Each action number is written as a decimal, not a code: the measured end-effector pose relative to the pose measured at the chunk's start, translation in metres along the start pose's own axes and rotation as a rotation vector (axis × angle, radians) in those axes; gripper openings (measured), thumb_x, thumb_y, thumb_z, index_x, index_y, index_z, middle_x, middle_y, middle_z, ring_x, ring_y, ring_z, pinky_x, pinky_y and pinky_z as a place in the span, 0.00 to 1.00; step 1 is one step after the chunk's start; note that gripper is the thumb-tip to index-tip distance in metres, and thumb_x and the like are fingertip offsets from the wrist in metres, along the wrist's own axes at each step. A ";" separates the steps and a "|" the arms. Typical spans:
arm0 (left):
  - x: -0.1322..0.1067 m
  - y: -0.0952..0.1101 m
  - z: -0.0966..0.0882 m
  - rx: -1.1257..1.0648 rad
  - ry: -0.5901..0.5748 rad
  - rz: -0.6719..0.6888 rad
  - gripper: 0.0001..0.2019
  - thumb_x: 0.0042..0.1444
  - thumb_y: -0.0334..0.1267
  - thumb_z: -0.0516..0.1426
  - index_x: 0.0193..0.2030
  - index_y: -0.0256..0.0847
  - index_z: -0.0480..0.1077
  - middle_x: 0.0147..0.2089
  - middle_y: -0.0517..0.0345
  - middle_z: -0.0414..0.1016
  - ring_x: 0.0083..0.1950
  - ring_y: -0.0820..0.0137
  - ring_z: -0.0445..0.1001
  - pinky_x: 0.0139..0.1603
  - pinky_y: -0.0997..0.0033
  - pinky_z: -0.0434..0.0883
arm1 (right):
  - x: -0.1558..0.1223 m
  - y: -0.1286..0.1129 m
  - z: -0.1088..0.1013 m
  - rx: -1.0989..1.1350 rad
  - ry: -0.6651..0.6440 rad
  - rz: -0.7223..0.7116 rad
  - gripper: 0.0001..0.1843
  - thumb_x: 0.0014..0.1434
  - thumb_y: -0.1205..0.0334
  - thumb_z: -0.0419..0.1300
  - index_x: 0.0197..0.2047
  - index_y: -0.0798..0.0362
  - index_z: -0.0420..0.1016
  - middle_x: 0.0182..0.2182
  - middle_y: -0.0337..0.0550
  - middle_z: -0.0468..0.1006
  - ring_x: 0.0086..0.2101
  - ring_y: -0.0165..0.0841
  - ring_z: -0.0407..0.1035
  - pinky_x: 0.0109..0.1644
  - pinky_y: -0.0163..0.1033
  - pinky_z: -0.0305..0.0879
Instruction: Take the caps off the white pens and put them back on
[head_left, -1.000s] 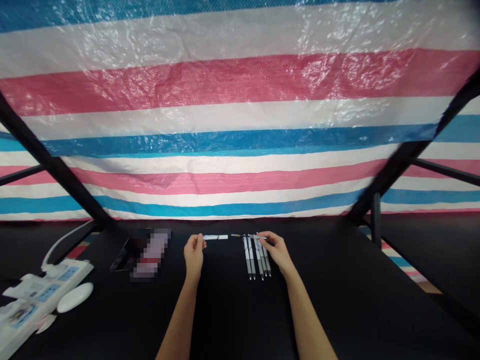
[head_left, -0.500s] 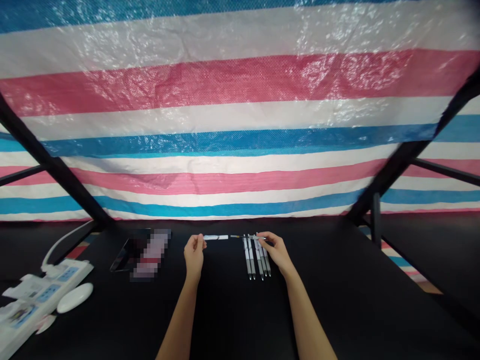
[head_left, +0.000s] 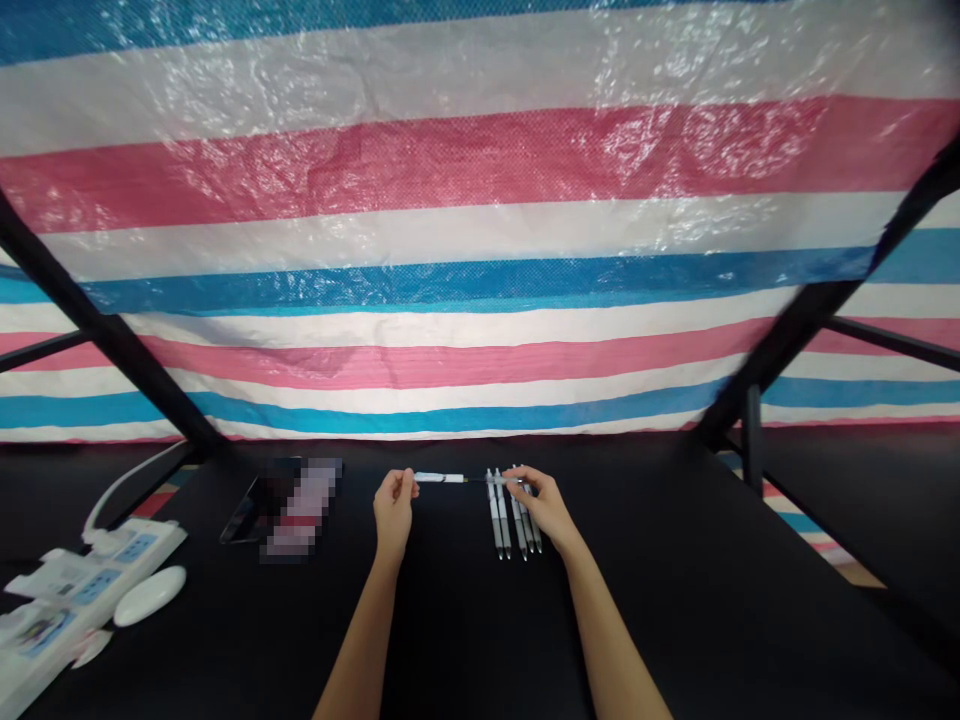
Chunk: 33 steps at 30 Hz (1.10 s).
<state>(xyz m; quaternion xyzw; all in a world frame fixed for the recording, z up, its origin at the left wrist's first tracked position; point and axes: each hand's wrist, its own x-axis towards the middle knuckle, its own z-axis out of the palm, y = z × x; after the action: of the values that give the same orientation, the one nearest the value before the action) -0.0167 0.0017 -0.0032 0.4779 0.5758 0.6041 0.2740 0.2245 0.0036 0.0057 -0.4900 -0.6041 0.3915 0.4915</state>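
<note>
Free tabletop [head_left: 720, 590] right of the right hand [head_left: 543, 504], upright-clear pens [head_left: 504, 525] obstructive leftward.

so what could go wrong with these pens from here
The thin refill in the right hand is at the end of the white barrel pinched by the left hand; slightly off line, it might catch or bend. The right hand is also close by the row of pens, so a sideways slip could knock some askew.

The sheeting [head_left: 480, 155] looks like crinkled, glossy plastic — the tabletop [head_left: 472, 630] smooth, matt, the pens [head_left: 505, 526] smooth plastic.
</note>
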 end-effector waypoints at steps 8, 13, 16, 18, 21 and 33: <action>-0.001 -0.001 0.004 0.007 -0.056 -0.016 0.19 0.51 0.53 0.54 0.22 0.39 0.65 0.21 0.60 0.68 0.25 0.72 0.68 0.30 0.74 0.66 | -0.002 -0.004 0.010 0.002 -0.043 -0.050 0.10 0.49 0.58 0.60 0.34 0.52 0.77 0.35 0.44 0.79 0.36 0.38 0.72 0.45 0.43 0.65; -0.003 0.003 0.006 0.000 -0.110 -0.006 0.19 0.51 0.53 0.54 0.22 0.39 0.66 0.21 0.59 0.70 0.25 0.72 0.69 0.30 0.74 0.66 | -0.002 -0.004 0.016 -0.015 -0.040 -0.069 0.09 0.49 0.60 0.60 0.34 0.52 0.77 0.35 0.44 0.79 0.37 0.38 0.71 0.45 0.43 0.65; -0.004 0.004 0.007 0.001 -0.122 0.001 0.19 0.51 0.52 0.54 0.22 0.38 0.66 0.21 0.59 0.70 0.25 0.73 0.69 0.30 0.74 0.66 | -0.002 -0.002 0.017 -0.016 -0.035 -0.072 0.09 0.49 0.61 0.60 0.34 0.52 0.77 0.35 0.44 0.79 0.38 0.38 0.71 0.45 0.43 0.65; -0.004 0.004 0.007 0.002 -0.131 0.000 0.19 0.51 0.52 0.54 0.22 0.38 0.66 0.21 0.59 0.70 0.25 0.73 0.69 0.30 0.74 0.66 | -0.002 -0.001 0.016 -0.016 -0.034 -0.070 0.09 0.49 0.60 0.60 0.34 0.52 0.77 0.35 0.44 0.79 0.37 0.38 0.71 0.45 0.43 0.65; -0.004 0.003 0.007 -0.009 -0.146 -0.005 0.18 0.51 0.51 0.55 0.22 0.38 0.67 0.22 0.58 0.71 0.25 0.73 0.68 0.30 0.74 0.66 | -0.002 -0.001 0.015 -0.011 -0.043 -0.062 0.09 0.50 0.59 0.60 0.35 0.52 0.77 0.35 0.44 0.79 0.37 0.38 0.71 0.44 0.43 0.65; -0.001 -0.002 0.009 -0.099 -0.168 -0.030 0.13 0.46 0.46 0.60 0.30 0.37 0.72 0.27 0.56 0.76 0.28 0.71 0.73 0.32 0.72 0.70 | -0.003 -0.006 0.013 0.057 -0.098 0.002 0.19 0.56 0.48 0.55 0.38 0.55 0.76 0.21 0.41 0.77 0.29 0.36 0.71 0.42 0.41 0.63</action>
<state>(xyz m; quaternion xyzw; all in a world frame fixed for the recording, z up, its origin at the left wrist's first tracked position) -0.0090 0.0051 -0.0067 0.5039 0.5276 0.5854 0.3536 0.2108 -0.0004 0.0082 -0.4565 -0.6158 0.4326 0.4746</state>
